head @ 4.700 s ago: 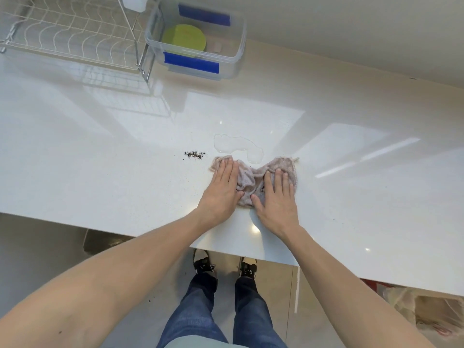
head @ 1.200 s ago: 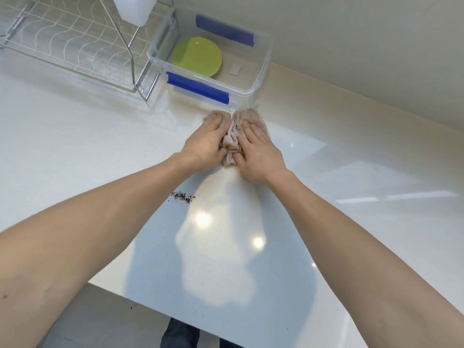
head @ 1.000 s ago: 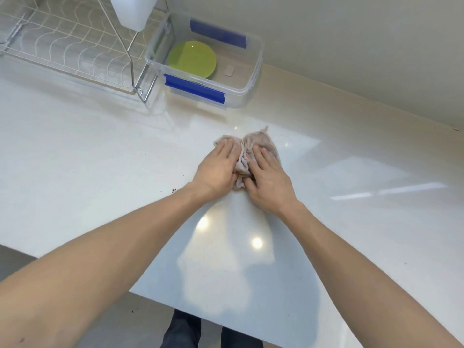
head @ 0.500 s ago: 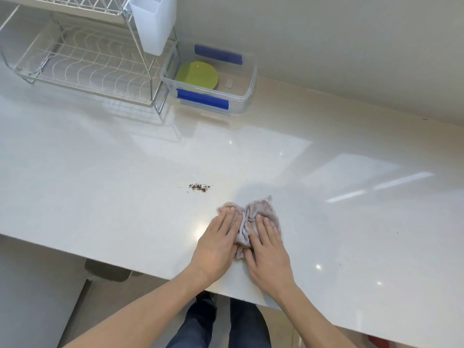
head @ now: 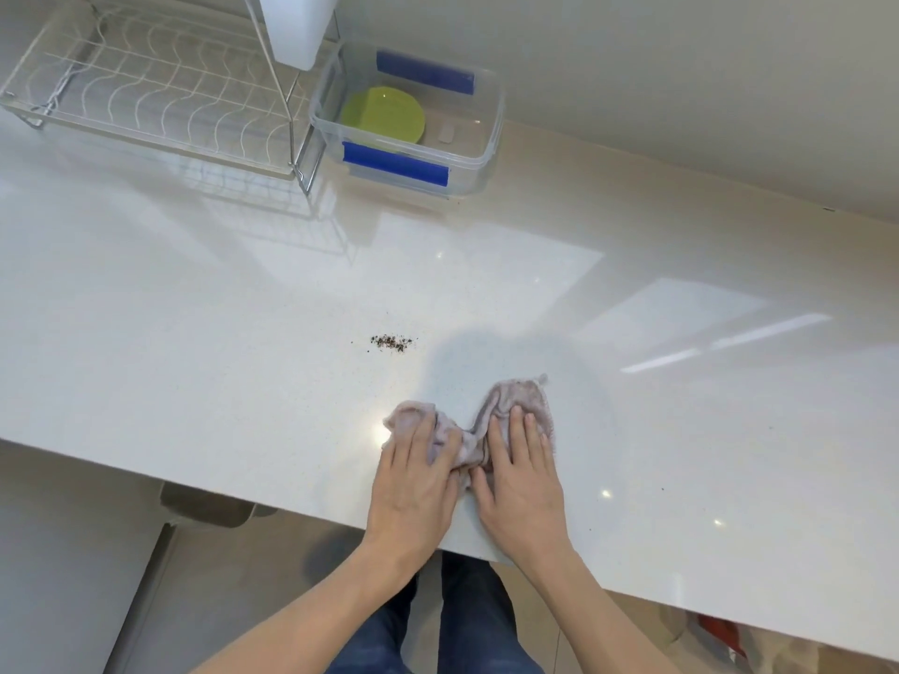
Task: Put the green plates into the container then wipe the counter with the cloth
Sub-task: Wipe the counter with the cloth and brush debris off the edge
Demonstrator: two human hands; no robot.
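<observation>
Head view of a white counter [head: 194,333] during wiping. The left hand [head: 413,488] and right hand [head: 523,484] lie flat, side by side, on a pinkish-grey cloth [head: 467,430] close to the counter's near edge; fingers of both are extended and pressing down, not curled round the fabric. The cloth bunches into a ridge between the hands, and its middle and rear portions are hidden beneath the palms, so its full outline cannot be made out. A small scatter of dark crumbs [head: 390,342] lies on the surface just beyond and left of the cloth, apart from it. At the far edge, against the wall, stands a clear container [head: 479,153] with blue clips; green plates [head: 383,115] rest inside on its left side, and how many are stacked cannot be told. A small pale item [head: 446,135] beside them is too indistinct to identify. A wire dish rack [head: 146,99] stands just left of the container, cut off by the top and left borders, as is the white holder [head: 296,26] hanging on it. Compared with half a second earlier, the hands have spread slightly, opening the cloth wider, and remain at the near edge.
</observation>
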